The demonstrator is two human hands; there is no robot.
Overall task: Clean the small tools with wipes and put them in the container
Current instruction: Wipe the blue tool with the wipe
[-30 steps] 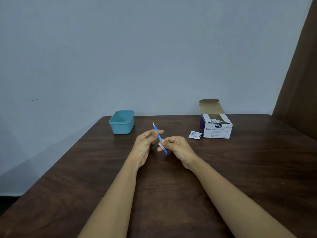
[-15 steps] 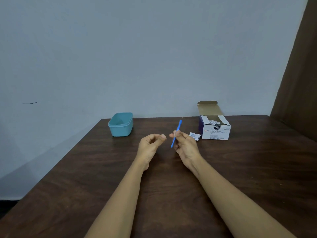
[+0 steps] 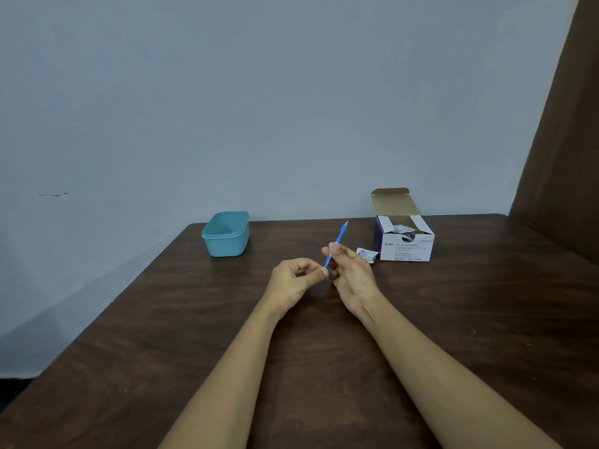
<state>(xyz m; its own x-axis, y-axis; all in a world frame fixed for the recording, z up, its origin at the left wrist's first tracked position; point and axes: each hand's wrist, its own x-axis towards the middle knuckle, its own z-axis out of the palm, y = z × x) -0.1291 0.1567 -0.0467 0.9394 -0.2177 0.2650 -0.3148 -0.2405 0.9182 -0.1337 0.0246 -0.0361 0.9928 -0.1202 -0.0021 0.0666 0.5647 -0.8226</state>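
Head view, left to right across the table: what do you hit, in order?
teal container → left hand → blue tool → torn wipe packet → alcohol swab box. Skipped the right hand: it grips the tool and overlaps the packet.

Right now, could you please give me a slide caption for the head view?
Right hand pinches a tilted blue tool, left hand beside its lower end, teal container farther back.

**Desk:** The shaft of the blue tool (image 3: 337,243) vanishes mid-length behind the fingers of the right hand (image 3: 351,277). Its metal tip is too fine to make out.

**Photographer:** Whether the left hand (image 3: 293,281) touches its lower end cannot be told. The counter (image 3: 162,319) runs off the bottom and right edges, and the small print on the swab box (image 3: 405,246) is illegible.
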